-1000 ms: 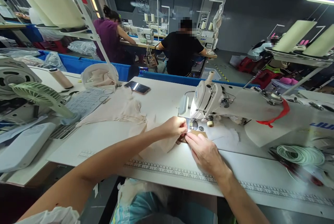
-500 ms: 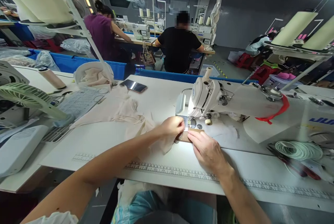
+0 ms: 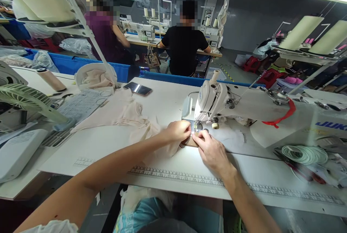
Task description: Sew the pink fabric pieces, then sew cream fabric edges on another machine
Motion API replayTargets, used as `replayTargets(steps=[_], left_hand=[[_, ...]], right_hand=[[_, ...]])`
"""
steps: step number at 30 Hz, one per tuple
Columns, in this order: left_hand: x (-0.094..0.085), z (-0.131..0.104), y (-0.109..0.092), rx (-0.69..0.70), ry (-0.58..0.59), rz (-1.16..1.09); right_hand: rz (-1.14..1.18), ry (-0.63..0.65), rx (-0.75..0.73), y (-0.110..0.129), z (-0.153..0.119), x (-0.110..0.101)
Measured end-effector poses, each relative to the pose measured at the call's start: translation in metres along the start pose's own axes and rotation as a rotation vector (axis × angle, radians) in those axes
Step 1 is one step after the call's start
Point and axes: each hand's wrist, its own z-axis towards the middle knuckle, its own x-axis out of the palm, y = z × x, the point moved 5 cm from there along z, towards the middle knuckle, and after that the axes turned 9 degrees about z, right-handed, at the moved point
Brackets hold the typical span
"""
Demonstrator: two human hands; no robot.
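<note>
My left hand point(image 3: 179, 131) is closed in a pinch just left of the needle area of the white sewing machine point(image 3: 211, 99). Pale cream fabric point(image 3: 149, 130) spreads over the table and runs under that hand, apparently gripped at its edge. My right hand point(image 3: 213, 150) is on the other side, thumb and fingertips drawn together in front of the presser foot point(image 3: 199, 126). Whatever lies between those fingertips is too small to make out. Below both hands' fingertips shows a flat brown piece point(image 3: 192, 142) on the machine bed.
A phone point(image 3: 138, 88), a bin with cloth point(image 3: 94, 75) and a green fan point(image 3: 29, 99) stand left. Coiled pale green cord point(image 3: 305, 154) lies right. A printed ruler point(image 3: 176, 177) follows the front edge. Thread cones point(image 3: 300, 32) rise at right; co-workers sit beyond.
My right hand has drawn its fingers in from lying flatter on the brown piece to a tighter pinch nearer the needle. My left hand stays nearly in place. The view shifts slightly.
</note>
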Motion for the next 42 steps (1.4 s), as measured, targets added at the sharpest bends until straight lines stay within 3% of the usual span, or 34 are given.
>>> replayTargets(steps=[4,6,9,15,24,37,42], left_hand=[[-0.002,-0.025,-0.019,0.26,-0.231,0.339],[0.006,-0.04,-0.027,0.391,-0.256,0.378],[0.018,-0.053,-0.03,0.464,-0.271,0.387],[0.025,-0.05,-0.026,0.495,-0.284,0.399],[0.023,-0.027,-0.015,0.53,-0.263,0.338],[0.026,-0.019,-0.017,0.528,-0.244,0.346],[0.026,-0.019,-0.017,0.518,-0.23,0.342]], right_hand=[[-0.008,0.01,0.009,0.002,0.001,-0.002],[-0.004,0.027,0.019,0.002,0.001,-0.002],[-0.006,0.037,0.028,0.003,0.002,-0.002],[0.013,0.002,0.027,0.001,0.001,-0.003],[0.006,-0.121,0.205,-0.032,-0.005,-0.005],[0.149,-0.134,0.208,-0.031,-0.008,-0.003],[0.309,-0.2,0.332,-0.04,-0.002,-0.006]])
